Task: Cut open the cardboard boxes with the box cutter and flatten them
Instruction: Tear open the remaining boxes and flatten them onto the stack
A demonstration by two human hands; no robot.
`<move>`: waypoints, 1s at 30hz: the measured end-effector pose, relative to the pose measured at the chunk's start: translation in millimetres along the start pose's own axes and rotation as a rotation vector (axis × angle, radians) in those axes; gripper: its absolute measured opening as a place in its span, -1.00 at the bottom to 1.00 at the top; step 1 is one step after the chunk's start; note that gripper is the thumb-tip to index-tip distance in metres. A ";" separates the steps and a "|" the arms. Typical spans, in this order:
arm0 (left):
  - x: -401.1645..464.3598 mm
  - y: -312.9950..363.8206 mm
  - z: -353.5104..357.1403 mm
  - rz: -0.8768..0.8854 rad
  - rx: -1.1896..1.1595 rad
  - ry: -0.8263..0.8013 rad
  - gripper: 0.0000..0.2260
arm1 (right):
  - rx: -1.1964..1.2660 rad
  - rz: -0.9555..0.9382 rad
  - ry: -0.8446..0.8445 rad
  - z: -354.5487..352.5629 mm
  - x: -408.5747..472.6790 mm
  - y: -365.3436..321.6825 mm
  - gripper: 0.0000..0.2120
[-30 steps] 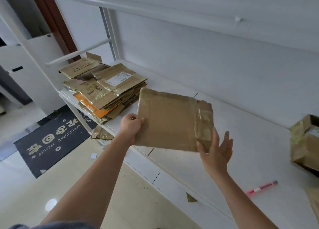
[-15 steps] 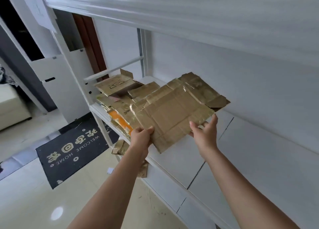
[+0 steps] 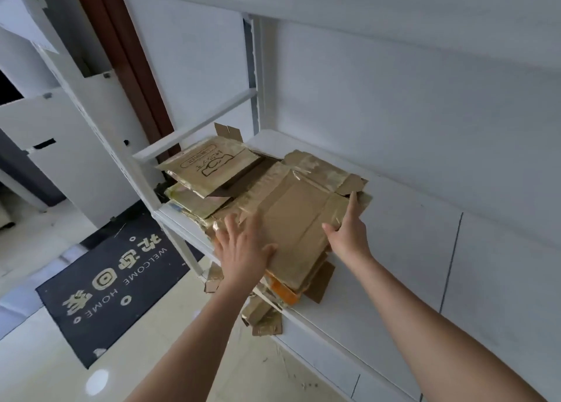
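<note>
flattened box (image 3: 299,219): lying on top of the stack of flattened cardboard (image 3: 212,177) at the left end of the white shelf (image 3: 394,250), its long axis running from the near shelf edge away toward the back wall.
left hand (image 3: 243,250): resting flat on the near left corner of the sheet, fingers spread and straight, gripping nothing.
right hand (image 3: 346,234): touching the right edge, forefinger extended along it; other fingers hidden, grip unclear.
relation: the sheet is lying between the hands, ahead of the fingers; both are equally near.
box cutter: not showing here.
</note>
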State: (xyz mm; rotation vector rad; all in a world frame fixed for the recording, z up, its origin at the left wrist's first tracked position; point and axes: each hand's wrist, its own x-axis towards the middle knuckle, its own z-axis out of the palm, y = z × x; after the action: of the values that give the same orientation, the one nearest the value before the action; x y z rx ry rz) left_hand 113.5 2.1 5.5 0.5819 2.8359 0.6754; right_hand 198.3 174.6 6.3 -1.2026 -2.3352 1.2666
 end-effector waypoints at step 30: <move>-75.8 198.7 84.8 0.501 0.289 -0.390 -0.43 | -0.683 0.032 0.079 -175.6 -109.5 179.0 -0.45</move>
State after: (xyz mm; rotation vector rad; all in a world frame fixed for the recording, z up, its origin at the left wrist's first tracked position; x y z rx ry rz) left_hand 269.7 168.0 28.0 1.3351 2.4369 0.1743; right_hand 461.1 249.2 -8.3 -1.4290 -2.7854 0.3972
